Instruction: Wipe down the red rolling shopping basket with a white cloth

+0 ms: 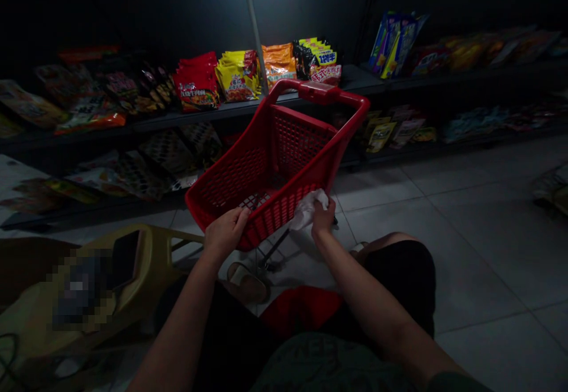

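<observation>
A red plastic shopping cart [239, 164] with perforated walls stands in front of my knees, its handle toward the shelves. My left hand [226, 232] is closed over the rim at the cart's near left corner, thumb on top. In my right hand [323, 217] is a crumpled white cloth [304, 211], pressed against the outer side wall near the handle end. Part of the cloth is hidden behind my fingers, and I cannot tell whether it is fabric or paper. Inside the basket, little shows beyond the grid floor.
Dark shelves behind the cart hold red noodle packs [195, 84], yellow packs [237, 78] and other bagged food. At left is a yellowish stool [155, 250] with a phone [125, 259] and a blurred-out item on it. Tiled floor [465, 226] extends to the right.
</observation>
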A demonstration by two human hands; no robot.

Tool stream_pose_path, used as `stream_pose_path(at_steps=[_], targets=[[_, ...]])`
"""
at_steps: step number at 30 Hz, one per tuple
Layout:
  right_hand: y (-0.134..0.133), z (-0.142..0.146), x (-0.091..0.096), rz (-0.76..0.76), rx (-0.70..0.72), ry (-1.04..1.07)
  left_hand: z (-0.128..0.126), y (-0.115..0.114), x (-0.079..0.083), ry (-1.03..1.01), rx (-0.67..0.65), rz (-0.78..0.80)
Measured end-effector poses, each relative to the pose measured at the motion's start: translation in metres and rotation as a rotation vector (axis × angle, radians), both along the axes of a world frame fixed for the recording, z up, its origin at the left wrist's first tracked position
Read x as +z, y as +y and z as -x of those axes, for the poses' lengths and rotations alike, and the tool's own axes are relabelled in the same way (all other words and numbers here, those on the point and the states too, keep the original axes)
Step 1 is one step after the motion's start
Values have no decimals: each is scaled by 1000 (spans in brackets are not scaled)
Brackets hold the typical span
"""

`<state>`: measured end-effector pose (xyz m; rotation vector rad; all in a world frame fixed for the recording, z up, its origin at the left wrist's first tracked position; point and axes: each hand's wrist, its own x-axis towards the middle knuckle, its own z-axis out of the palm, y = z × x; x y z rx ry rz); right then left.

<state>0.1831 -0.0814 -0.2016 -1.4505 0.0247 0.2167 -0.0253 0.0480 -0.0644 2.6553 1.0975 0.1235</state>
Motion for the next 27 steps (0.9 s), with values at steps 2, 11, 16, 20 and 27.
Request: stream_pose_path(at_steps=[2, 11, 16, 20, 27], targets=[[4, 8, 1, -16, -2, 10, -2, -2, 1, 2, 3, 2], [6, 31, 17, -258, 121, 146, -1, 0, 0, -11, 0, 11], [12, 35, 24, -254, 73, 99, -3, 0, 0, -9, 16, 22], [13, 92, 8, -248, 454, 70, -3, -2, 2, -4, 24, 24], [-2, -9, -19, -218, 45, 192, -3, -1, 3, -19, 18, 41]])
